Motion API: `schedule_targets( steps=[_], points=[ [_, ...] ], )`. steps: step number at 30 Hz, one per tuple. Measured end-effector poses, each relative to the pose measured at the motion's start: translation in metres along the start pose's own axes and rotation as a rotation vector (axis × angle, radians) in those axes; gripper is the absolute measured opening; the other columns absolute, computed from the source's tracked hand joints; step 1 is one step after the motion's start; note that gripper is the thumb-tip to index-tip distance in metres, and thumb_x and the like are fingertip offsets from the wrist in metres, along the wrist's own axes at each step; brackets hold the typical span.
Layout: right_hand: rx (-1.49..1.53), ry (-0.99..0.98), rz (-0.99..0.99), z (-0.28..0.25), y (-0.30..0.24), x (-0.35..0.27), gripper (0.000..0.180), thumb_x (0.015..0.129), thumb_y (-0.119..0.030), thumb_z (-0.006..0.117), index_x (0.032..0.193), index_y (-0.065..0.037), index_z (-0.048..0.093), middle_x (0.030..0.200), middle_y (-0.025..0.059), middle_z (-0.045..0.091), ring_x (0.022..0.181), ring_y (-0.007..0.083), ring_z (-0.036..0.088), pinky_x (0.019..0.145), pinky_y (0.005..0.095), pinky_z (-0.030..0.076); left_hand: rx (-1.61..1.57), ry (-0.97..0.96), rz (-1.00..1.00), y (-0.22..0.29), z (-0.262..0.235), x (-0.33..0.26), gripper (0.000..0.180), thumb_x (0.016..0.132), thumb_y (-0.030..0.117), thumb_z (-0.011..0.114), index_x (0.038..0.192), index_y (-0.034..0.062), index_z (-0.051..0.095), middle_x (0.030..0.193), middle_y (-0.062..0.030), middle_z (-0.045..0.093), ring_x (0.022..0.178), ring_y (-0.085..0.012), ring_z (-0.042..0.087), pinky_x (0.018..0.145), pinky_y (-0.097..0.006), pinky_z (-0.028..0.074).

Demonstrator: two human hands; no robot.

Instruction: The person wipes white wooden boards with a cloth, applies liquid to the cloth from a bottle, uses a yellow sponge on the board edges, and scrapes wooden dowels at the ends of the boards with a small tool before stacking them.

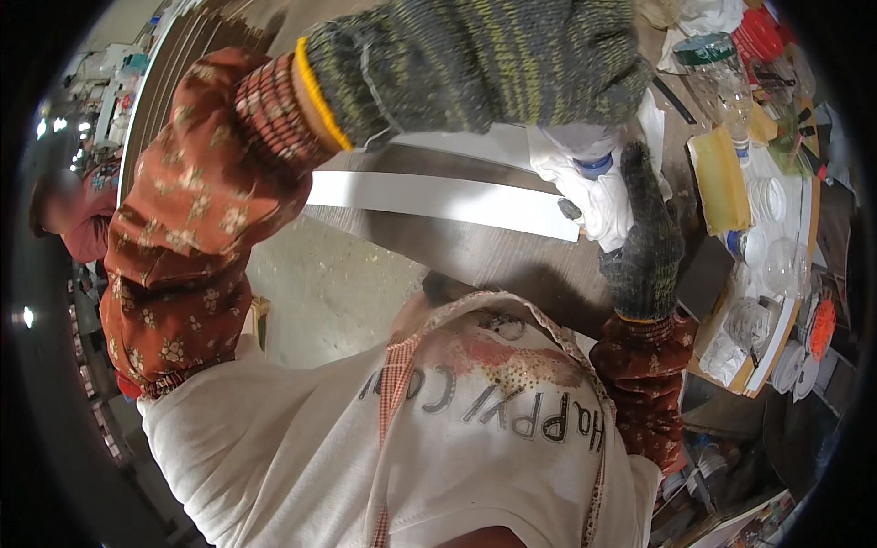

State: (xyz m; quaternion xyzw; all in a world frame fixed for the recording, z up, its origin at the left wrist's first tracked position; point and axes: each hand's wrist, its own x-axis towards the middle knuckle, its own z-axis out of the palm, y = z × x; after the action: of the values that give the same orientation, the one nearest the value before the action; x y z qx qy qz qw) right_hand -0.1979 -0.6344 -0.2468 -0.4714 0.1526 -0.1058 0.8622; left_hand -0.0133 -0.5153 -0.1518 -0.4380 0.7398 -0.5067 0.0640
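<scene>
My left hand [484, 73], in a grey and yellow-green knit glove, reaches across the top of the view, close to the camera. It is closed around a clear plastic bottle [585, 139], whose body it mostly hides. The bottle's blue neck end [596, 166] points down at a bunched white cloth [598, 205]. My right hand [647, 256], in a dark knit glove, grips this cloth from its right side. Below and left of the cloth, a long white strip [438, 199] lies on a brown wood-grain board [466, 239].
At the right, a side surface holds a yellow sponge-like block [720, 178], a clear jar with a green lid [708, 53], clear plastic containers [749, 324] and tape rolls [767, 199]. Stacked boards [183, 68] stand at upper left. Another person [87, 205] is at far left.
</scene>
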Motion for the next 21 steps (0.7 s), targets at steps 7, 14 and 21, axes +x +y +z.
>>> schedule_targets(
  steps=[7,14,21],
  points=[
    [-0.502,0.141,-0.258,-0.024,0.015,-0.009,0.050,0.088,-0.025,0.067,0.128,0.001,0.049,0.117,0.0178,0.060,0.106,0.0266,0.061,0.088,0.0353,0.051,-0.231,-0.418,-0.244,-0.013,-0.025,-0.013,0.033,0.072,0.017,0.064,0.102,0.0060,0.060,0.085,-0.0100,0.060,0.079,-0.0232,0.060,0.077,-0.036,0.050],
    [-1.487,0.170,-0.800,-0.073,0.023,-0.023,0.049,0.083,-0.014,0.070,0.127,0.000,0.052,0.121,0.0177,0.058,0.111,0.0301,0.057,0.095,0.0382,0.046,-0.851,-0.378,-0.733,0.001,0.030,-0.052,0.041,0.077,0.021,0.065,0.113,0.0046,0.055,0.097,-0.0147,0.059,0.090,-0.0275,0.057,0.082,-0.038,0.047],
    [-1.188,0.398,-0.446,-0.059,0.023,-0.089,0.052,0.081,-0.004,0.066,0.130,-0.001,0.050,0.126,0.0165,0.056,0.114,0.0303,0.055,0.097,0.0374,0.044,-1.047,-0.451,-0.839,-0.004,0.056,-0.060,0.049,0.080,0.026,0.065,0.121,0.0040,0.051,0.109,-0.0186,0.056,0.102,-0.0308,0.054,0.090,-0.042,0.042]
  ],
)
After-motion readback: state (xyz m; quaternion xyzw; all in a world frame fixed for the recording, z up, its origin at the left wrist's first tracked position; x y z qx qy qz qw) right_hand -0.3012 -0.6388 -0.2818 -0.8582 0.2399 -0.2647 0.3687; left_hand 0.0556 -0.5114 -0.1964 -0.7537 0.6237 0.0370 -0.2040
